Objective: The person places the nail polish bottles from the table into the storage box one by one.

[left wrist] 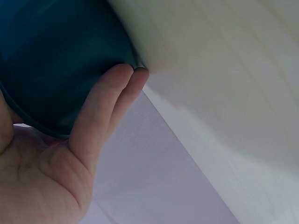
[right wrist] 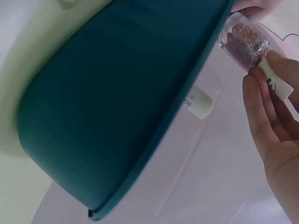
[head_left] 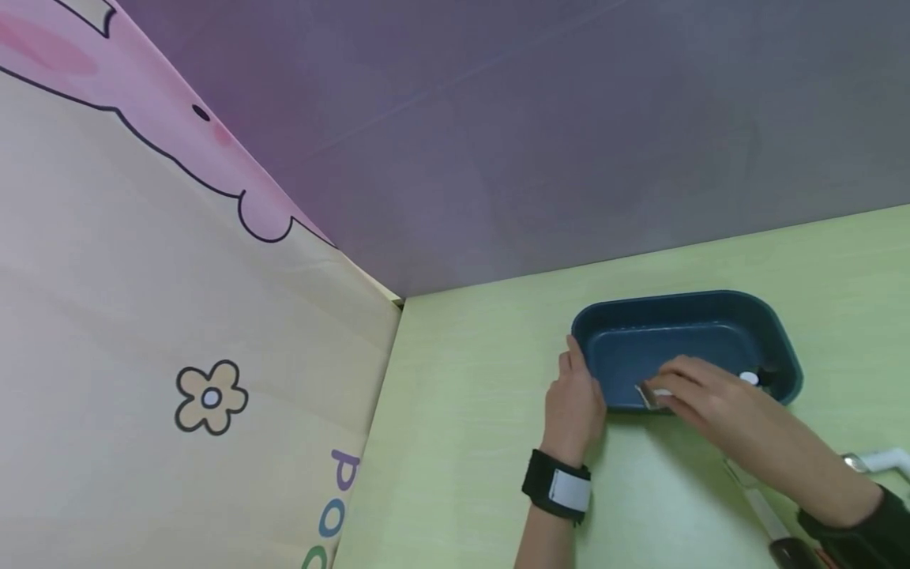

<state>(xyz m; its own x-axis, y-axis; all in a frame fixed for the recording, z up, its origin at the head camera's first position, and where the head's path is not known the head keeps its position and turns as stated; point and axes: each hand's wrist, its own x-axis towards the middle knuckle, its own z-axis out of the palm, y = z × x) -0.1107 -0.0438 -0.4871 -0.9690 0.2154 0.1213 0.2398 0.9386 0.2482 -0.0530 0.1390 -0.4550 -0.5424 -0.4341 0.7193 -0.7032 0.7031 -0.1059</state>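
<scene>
A dark blue rectangular tray (head_left: 661, 316) rests on the pale green table. My left hand (head_left: 574, 407) holds its near left corner, with fingers (left wrist: 93, 107) stretched along the outer wall. In my right hand (head_left: 711, 399), over the tray's near rim, a small clear nail polish bottle (right wrist: 245, 41) with glittery contents is pinched by its white cap (right wrist: 275, 81). A second white cap (right wrist: 200, 102) pokes above the rim in the right wrist view. Beside that cap (head_left: 749, 378), a dark item in the tray is partly hidden by my right forearm.
Near the right forearm lies a long tool with a white shaft and dark brown end (head_left: 792, 552). A white-handled item with a round metal head (head_left: 856, 462) is at the right edge. A grey-purple panel (head_left: 533, 142) stands behind, and a printed white panel (head_left: 284, 332) on the left.
</scene>
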